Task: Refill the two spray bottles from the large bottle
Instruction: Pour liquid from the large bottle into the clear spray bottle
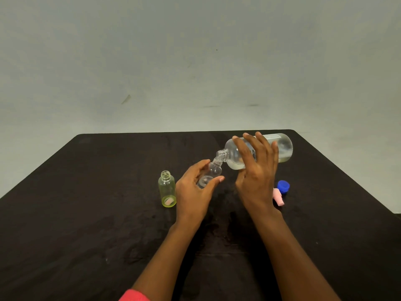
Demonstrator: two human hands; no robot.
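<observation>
The large bottle (282, 146) is held almost on its side above the table (86, 192), right of centre, w/ its open neck pointed left and down. It is gripped by the right hand (257, 170), fingers spread over the top of the body and thumb underneath. Its mouth is brought to the mouth of the clear spray bottle (213, 170), which is tilted toward it and is held round the lower body by the left hand (193, 192), thumb on the near side, fingers behind. Whether liquid is flowing cannot be told.

The large bottle is judged approx. a third full, so not very heavy, but the liquid lies along the lower side and the weight shifts when the tilt is changed. The clear plastic looks smooth and prob. slippery if wet; a hold at mid-body, as here, seems the safest. The small bottle is judged light and easily knocked over, so support by the hand is needed.

The yellow-green spray bottle (166, 187) is stood upright and open, just left of the left hand. A blue cap (283, 186) and a pink piece (278, 198), maybe a sprayer cap, are laid at the right.
</observation>
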